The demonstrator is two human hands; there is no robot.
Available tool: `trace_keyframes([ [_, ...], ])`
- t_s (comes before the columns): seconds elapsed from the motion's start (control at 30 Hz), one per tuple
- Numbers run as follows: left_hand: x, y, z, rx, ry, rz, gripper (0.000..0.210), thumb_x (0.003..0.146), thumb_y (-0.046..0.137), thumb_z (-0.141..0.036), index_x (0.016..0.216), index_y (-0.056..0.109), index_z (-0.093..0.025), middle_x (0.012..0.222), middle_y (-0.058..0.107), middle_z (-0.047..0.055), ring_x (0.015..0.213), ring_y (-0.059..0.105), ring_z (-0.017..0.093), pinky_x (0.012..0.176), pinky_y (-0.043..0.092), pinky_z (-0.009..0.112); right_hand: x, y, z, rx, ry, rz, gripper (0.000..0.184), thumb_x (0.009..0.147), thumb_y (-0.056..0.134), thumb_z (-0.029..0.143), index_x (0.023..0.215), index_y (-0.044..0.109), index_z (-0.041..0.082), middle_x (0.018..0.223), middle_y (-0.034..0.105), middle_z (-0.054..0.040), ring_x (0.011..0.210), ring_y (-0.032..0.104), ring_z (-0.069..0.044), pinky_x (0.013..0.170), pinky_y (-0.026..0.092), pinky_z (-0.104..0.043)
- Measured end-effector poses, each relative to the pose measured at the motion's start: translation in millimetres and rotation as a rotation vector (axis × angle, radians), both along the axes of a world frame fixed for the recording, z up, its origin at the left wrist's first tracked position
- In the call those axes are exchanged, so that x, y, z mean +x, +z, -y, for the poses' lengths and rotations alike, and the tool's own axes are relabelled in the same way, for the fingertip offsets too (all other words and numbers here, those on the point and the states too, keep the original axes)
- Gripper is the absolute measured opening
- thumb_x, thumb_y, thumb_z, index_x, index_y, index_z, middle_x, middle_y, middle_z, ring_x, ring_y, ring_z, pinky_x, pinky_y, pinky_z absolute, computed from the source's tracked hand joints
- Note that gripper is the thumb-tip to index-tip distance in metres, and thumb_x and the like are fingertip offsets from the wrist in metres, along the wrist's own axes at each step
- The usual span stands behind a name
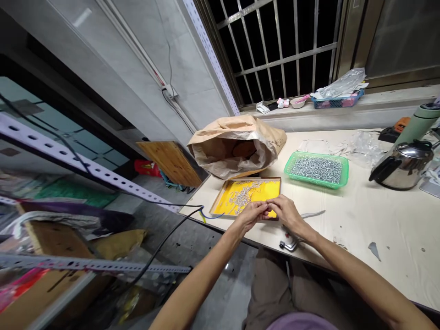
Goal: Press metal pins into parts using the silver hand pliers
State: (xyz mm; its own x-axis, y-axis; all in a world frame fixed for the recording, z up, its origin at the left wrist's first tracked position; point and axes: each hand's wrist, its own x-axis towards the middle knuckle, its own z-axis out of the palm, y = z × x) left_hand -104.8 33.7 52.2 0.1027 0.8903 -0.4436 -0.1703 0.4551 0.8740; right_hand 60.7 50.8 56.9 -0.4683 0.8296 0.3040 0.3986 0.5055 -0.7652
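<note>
My left hand (253,214) and my right hand (284,211) meet at the near right corner of a shallow yellow-lined tray (220,201). Fingers of both are closed together at the tips; whatever lies between them is too small or hidden to name. Small silvery metal pins (241,197) are scattered over the tray's yellow bottom. To the right, a green plastic basket (316,183) holds a heap of similar metal pieces. Under my right wrist sits a metal clamp-like fitting (289,245) at the table edge, partly covered. A grey curved strip (312,214) lies just beyond that wrist.
Behind the tray, a large brown paper sack (237,146) lies with its mouth toward me. A steel kettle (405,165) and a green flask (417,121) stand at the right. Black cable (165,243) crosses at the left table edge. A blue basket (338,101) rests on the windowsill.
</note>
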Motion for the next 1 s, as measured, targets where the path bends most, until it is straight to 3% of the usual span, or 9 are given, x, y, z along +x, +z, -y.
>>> trace_keyframes([
  [0.17, -3.9, 5.5, 4.7, -0.015, 0.08, 0.083, 0.029, 0.064, 0.083, -0.025, 0.075, 0.06, -0.01, 0.063, 0.058, -0.002, 0.056, 0.056, 0.006, 0.06, 0.051, 0.02, -18.1, -5.3, -6.3, 0.0, -0.024, -0.087, 0.017, 0.086, 0.05, 0.016, 0.084, 0.066, 0.018, 0.083, 0.066, -0.0055, 0.079, 0.06, -0.015, 0.073, 0.047, -0.028],
  [0.4, -6.6, 0.3, 7.2, 0.1, 0.159, -0.001, 0.052, 0.042, 0.089, -0.042, 0.071, 0.059, -0.011, 0.062, 0.061, -0.002, 0.052, 0.055, 0.006, 0.054, 0.047, 0.02, -27.8, -5.2, -19.8, -0.393, -0.014, -0.228, 0.008, 0.074, 0.054, 0.019, 0.072, 0.062, 0.017, 0.065, 0.064, 0.0004, 0.059, 0.059, -0.012, 0.057, 0.047, -0.023],
  [0.5, -11.6, -1.8, 6.7, 0.135, 0.153, -0.12, 0.052, 0.041, 0.087, -0.047, 0.068, 0.059, -0.012, 0.059, 0.061, -0.002, 0.05, 0.054, 0.007, 0.053, 0.046, 0.021, -32.1, -7.7, -24.7, -0.458, 0.034, -0.245, 0.007, 0.07, 0.055, 0.021, 0.069, 0.061, 0.018, 0.059, 0.062, 0.0022, 0.053, 0.057, -0.01, 0.052, 0.045, -0.021],
  [0.83, -23.0, -11.1, 10.1, 0.218, 0.035, -0.349, 0.035, 0.053, 0.081, -0.037, 0.068, 0.061, -0.012, 0.057, 0.06, -0.002, 0.05, 0.055, 0.009, 0.051, 0.043, 0.019, -38.1, -9.3, -26.2, -0.297, 0.118, -0.069, 0.012, 0.068, 0.053, 0.016, 0.065, 0.065, 0.018, 0.064, 0.066, 0.0008, 0.06, 0.058, -0.012, 0.056, 0.042, -0.021],
  [1.0, -26.8, -15.5, 8.6, 0.154, 0.036, -0.257, 0.04, 0.05, 0.084, -0.038, 0.066, 0.059, -0.012, 0.054, 0.057, -0.004, 0.046, 0.052, 0.007, 0.05, 0.044, 0.02, -37.4, -6.1, -26.0, -0.303, 0.168, -0.077, 0.015, 0.069, 0.051, 0.017, 0.063, 0.065, 0.018, 0.06, 0.063, 0.0016, 0.057, 0.054, -0.011, 0.052, 0.038, -0.02],
])
